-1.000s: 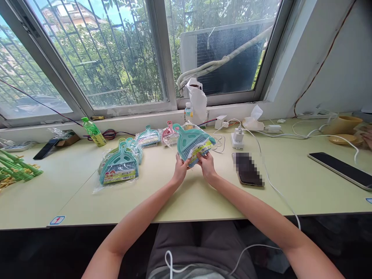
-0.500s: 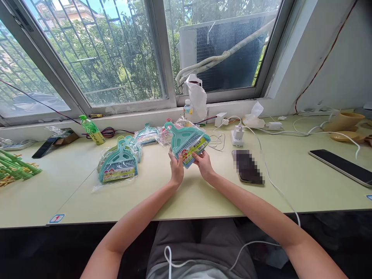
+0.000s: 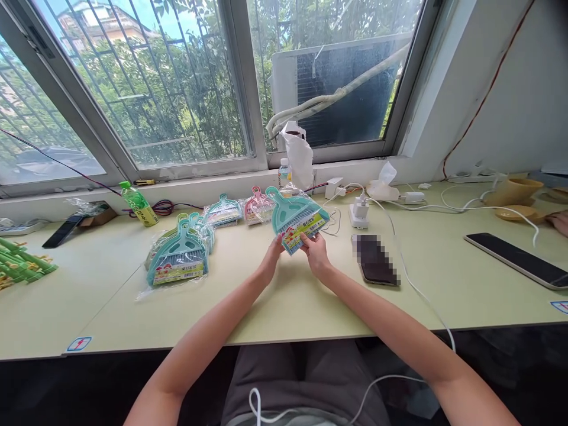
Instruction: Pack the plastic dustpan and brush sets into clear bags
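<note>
Above the table, a turquoise mini dustpan and brush set (image 3: pixel 293 208) with a yellow-and-red label is tilted up, its handle pointing up to the left. My left hand (image 3: pixel 270 261) pinches its lower left edge, thumb along the side. On the lower right, my right hand (image 3: pixel 318 255) grips it with the thumb over the label; the other fingers are mostly hidden behind. To the left lies a pile of bagged dustpan sets (image 3: pixel 180 254), turquoise and green. A further turquoise set (image 3: pixel 223 210) and a pink one (image 3: pixel 257 207) lie near the wall.
Right of my hands is a dark phone (image 3: pixel 377 260), with a white charger (image 3: pixel 359 212) and cables behind it. A tablet (image 3: pixel 517 260) lies at the right. Along the back stand a green bottle (image 3: pixel 139 205) and a white bag (image 3: pixel 299 157). Green bamboo-like sticks (image 3: pixel 22 263) lie far left.
Both hands still hold the dustpan set, which has shifted slightly right and turned a little. The left fingers show less of a wrap around its edge. The whole view has shifted slightly.
</note>
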